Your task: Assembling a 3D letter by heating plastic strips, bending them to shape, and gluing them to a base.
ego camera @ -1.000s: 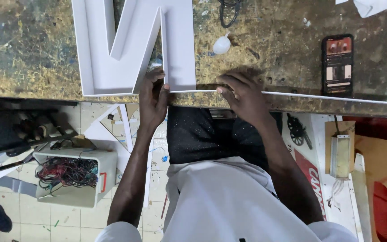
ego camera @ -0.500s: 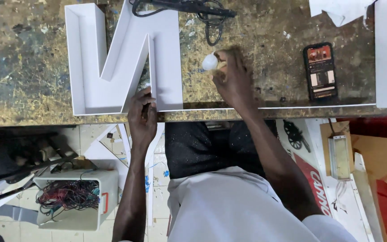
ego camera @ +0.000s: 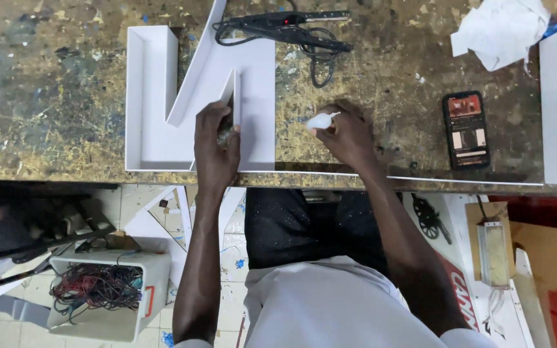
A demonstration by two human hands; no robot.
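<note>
Matt white plastic letter [ego camera: 162,135], rough paint-spattered workbench [ego camera: 46,84], glossy phone [ego camera: 466,129], crumpled paper [ego camera: 501,29]

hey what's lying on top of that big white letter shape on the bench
The left hand rests on the white letter shape, fingers at its inner wall. Black cabled tools overlap its top edge. The rest is bare white. What lies beneath the hand is hidden.

Phone [ego camera: 466,130] lies right on the bench [ego camera: 46,84] — black tool [ego camera: 285,27] far, crumpled paper [ego camera: 501,29] far right — wire bin [ego camera: 101,293] near left.
</note>
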